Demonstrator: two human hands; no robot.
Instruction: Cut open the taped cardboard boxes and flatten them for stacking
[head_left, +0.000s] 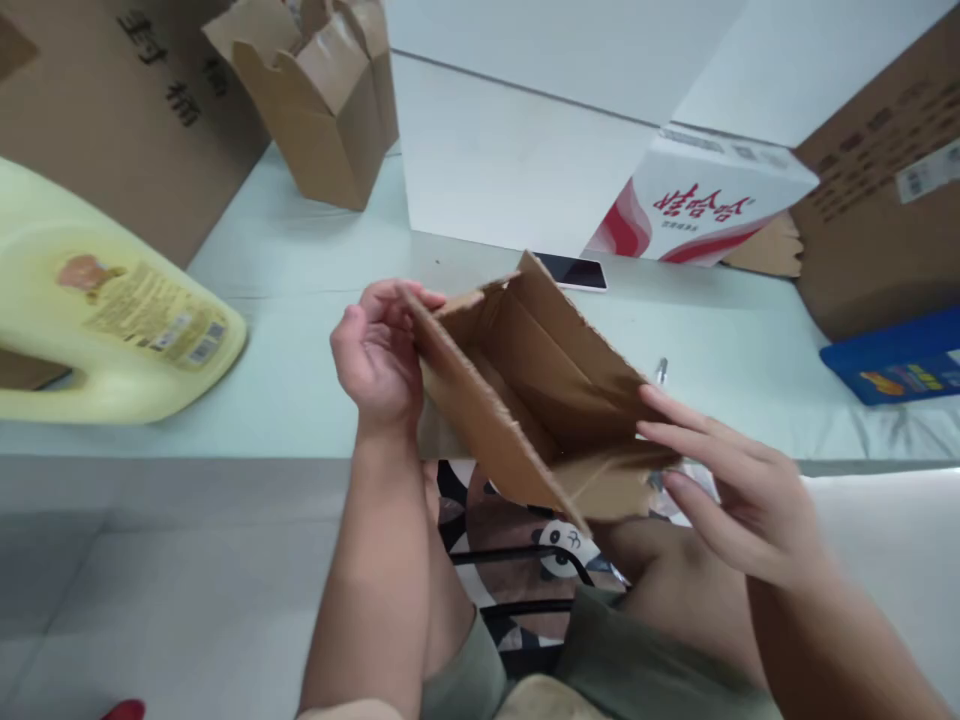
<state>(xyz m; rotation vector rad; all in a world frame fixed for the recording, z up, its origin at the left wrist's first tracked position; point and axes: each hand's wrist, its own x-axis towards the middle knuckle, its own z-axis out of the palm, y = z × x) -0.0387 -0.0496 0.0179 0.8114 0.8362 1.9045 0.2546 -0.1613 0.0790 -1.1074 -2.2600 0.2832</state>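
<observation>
- One open cardboard box (pixel 555 375), tilted, held above the table's (pixel 300 370) front edge, open side toward the camera; plain brown inside.
- Two hands on that box: left hand (pixel 382 355) half curled, gripping the left flap; right hand (pixel 739 490) loosely spread, fingertips touching the right end, cannot tell whether pinching.
- Two large brown cartons: left carton (pixel 199 175) with black characters, "封" and "桶" readable, another blurred; right carton (pixel 862 250) with blurred printed lines and one white barcode label (pixel 926 175).
- One white box (pixel 697 190) with red Chinese characters and red swirls, too unclear to read surely.
- One yellow jug (pixel 135 300), left, with small blurred label print and a barcode.
- One blue packet (pixel 900 355), far right, yellow lettering unreadable.
- One smaller brown box (pixel 330 140) at the back, open on top.
- One phone (pixel 574 271), dark-screened, behind the held box.
</observation>
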